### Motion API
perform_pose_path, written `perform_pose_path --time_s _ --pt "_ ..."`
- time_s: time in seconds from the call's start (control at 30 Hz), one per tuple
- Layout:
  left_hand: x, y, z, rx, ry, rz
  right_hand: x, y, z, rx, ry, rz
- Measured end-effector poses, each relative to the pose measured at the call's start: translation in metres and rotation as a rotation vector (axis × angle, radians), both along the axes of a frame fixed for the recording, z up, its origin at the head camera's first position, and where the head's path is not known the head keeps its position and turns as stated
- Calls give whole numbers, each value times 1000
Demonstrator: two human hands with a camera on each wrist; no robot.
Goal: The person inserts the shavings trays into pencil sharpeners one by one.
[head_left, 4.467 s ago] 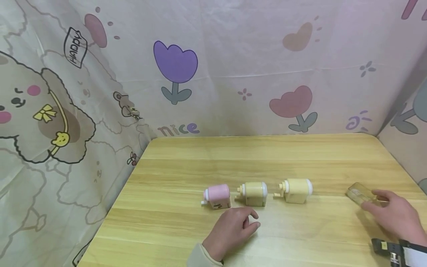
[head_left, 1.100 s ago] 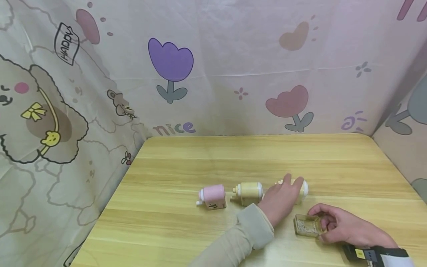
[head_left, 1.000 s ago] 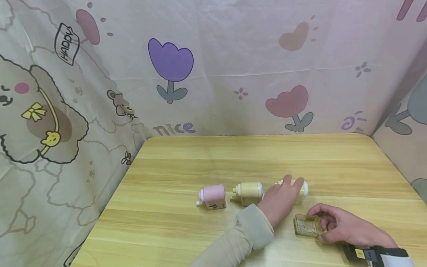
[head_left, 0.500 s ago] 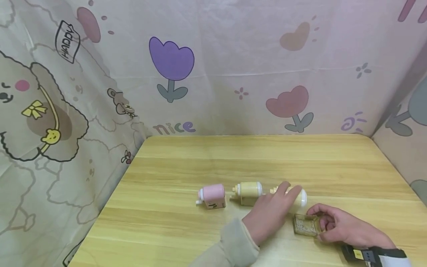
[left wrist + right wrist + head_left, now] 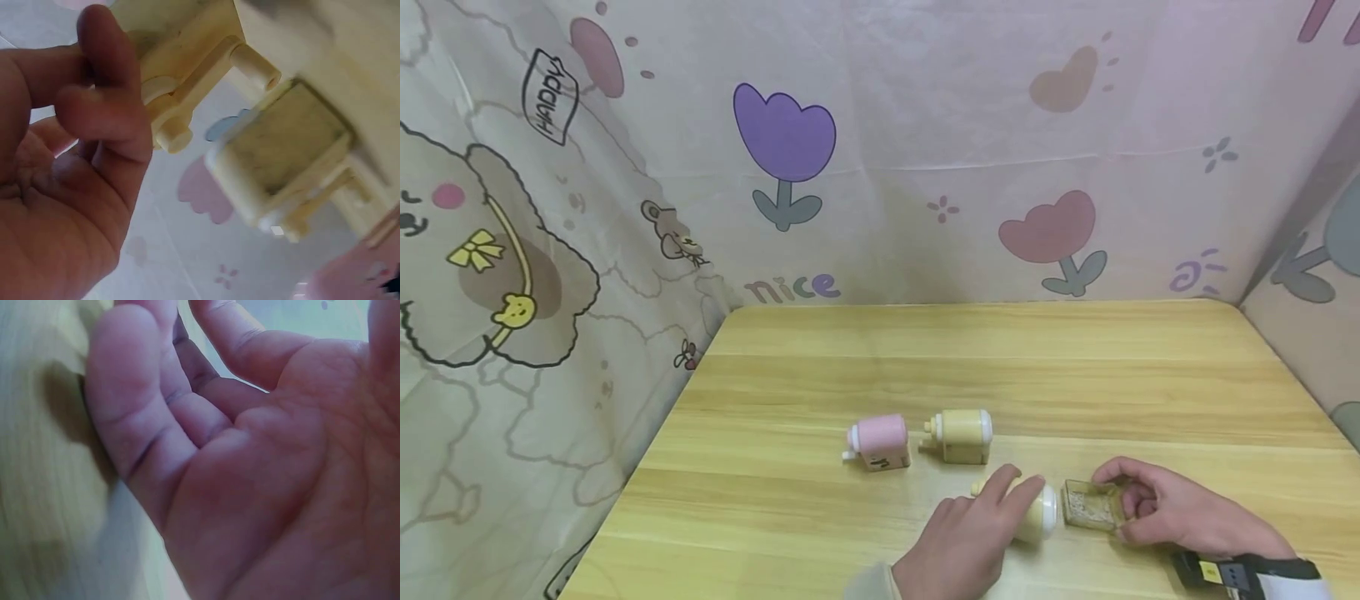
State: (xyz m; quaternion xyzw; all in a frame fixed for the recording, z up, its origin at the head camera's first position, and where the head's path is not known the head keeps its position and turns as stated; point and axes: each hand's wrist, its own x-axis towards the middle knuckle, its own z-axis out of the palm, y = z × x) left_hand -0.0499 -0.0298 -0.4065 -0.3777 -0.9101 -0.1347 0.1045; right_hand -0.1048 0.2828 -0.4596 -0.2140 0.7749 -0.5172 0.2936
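Observation:
My left hand (image 5: 958, 537) grips a cream-yellow hand-crank pencil sharpener (image 5: 1037, 515) from above, its white end facing right. In the left wrist view the crank (image 5: 203, 78) of that sharpener shows beyond the curled fingers (image 5: 112, 112). Just to its right, my right hand (image 5: 1183, 508) holds a clear yellowish shavings drawer (image 5: 1090, 507) between thumb and fingers; bits like pencil shavings lie inside. Sharpener and drawer are close, with a narrow gap between them. The right wrist view shows mostly the palm (image 5: 250, 487); the drawer is hidden there.
A pink crank sharpener (image 5: 882, 442) and another yellow one (image 5: 964, 436) stand side by side behind my left hand, cranks to the left. All this is on a wood-grain table (image 5: 985, 350) with a printed curtain (image 5: 910, 100) behind it.
My left hand has brought the cream-yellow sharpener from the row toward the front left, beside the drawer. Earlier, my right hand brought the drawer in from the right; it has since stayed still.

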Motion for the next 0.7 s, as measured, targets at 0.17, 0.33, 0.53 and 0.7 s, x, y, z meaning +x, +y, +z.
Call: perform_pose_path --time_s 0.17,0.33,0.53,0.7 --pt "-1 -4 -15 41 68 46 0 0 0 8 15 -2" --pt "-5 -3 -25 110 160 54 1 0 0 6 20 -3" --pt "-4 -2 -29 116 67 69 1 -1 0 -22 32 21" --pt "-4 -7 -32 172 -50 97 2 -1 0 -26 26 19"
